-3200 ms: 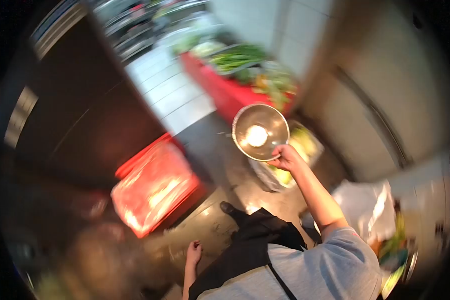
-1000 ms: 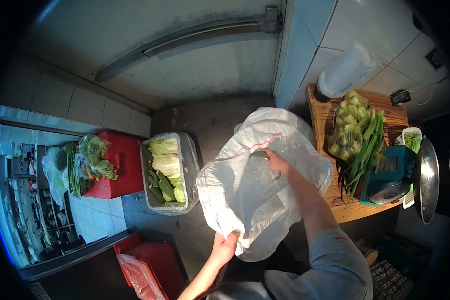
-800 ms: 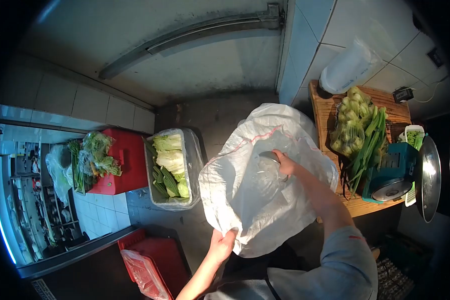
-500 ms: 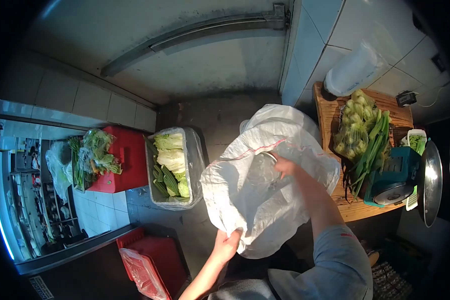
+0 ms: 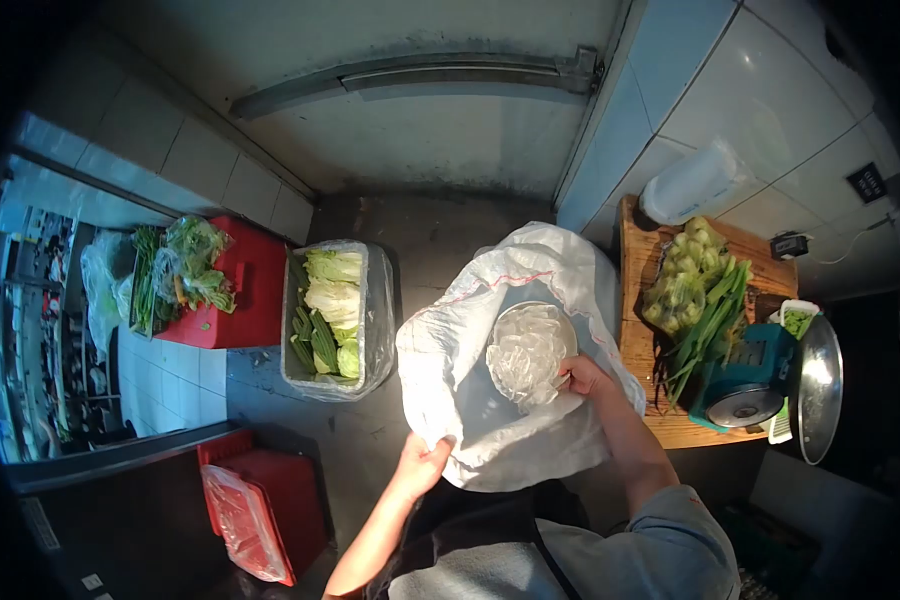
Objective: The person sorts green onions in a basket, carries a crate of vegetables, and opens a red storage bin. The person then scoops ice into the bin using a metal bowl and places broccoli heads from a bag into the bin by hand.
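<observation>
A large white woven sack [image 5: 570, 255] stands open in front of me, its mouth spread wide. My left hand [image 5: 425, 463] grips the sack's near-left rim, fingers closed round the folded edge. At the sack's mouth, my right hand [image 5: 582, 378] pinches the right rim of a round bowl [image 5: 567, 338]. Heaped in that bowl are clear, glassy chunks of ice [image 5: 526, 352]. The sack's lower part is hidden beneath its rim and the bowl.
Left of the sack is a lined bin [image 5: 372, 310] of lettuce and green pods. Beyond it sits a red box [image 5: 250, 300] topped with greens. A wooden table [image 5: 638, 260] on the right bears bagged vegetables [image 5: 692, 275], leeks and a teal scale [image 5: 745, 375]. A red bin [image 5: 290, 500] stands lower left.
My right hand has come up from inside the sack, and the bowl now shows full of ice. My left hand keeps hold of the rim. The whole view has shifted slightly.
</observation>
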Available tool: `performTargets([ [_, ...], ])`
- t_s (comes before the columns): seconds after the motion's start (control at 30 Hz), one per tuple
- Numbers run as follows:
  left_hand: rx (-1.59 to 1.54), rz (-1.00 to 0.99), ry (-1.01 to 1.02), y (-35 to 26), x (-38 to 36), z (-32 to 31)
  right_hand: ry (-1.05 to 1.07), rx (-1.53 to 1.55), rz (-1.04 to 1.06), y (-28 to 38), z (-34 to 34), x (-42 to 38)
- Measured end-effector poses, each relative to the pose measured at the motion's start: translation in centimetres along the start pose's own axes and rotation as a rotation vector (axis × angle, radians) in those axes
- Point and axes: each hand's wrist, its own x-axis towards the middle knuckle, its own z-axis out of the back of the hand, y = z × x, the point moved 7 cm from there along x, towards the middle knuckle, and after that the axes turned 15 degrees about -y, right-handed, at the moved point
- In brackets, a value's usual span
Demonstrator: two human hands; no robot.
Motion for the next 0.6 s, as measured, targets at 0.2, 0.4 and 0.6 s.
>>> performTargets([
  [0.2, 0.086, -0.044, 0.093, 2.0, 0.3, 1.8, -0.155, 0.019, 0.150, 5.3, -2.7, -10.2],
  [0.4, -0.185, 0.060, 0.129, 5.1, -1.5, 6.5, -0.216, 0.005, 0.166, 6.4, -5.5, -17.2],
  [0.6, -0.036, 0.206, -0.240, 18.7, -7.7, 18.0, -0.021, -0.126, 0.143, 5.0, -16.0, -24.5],
])
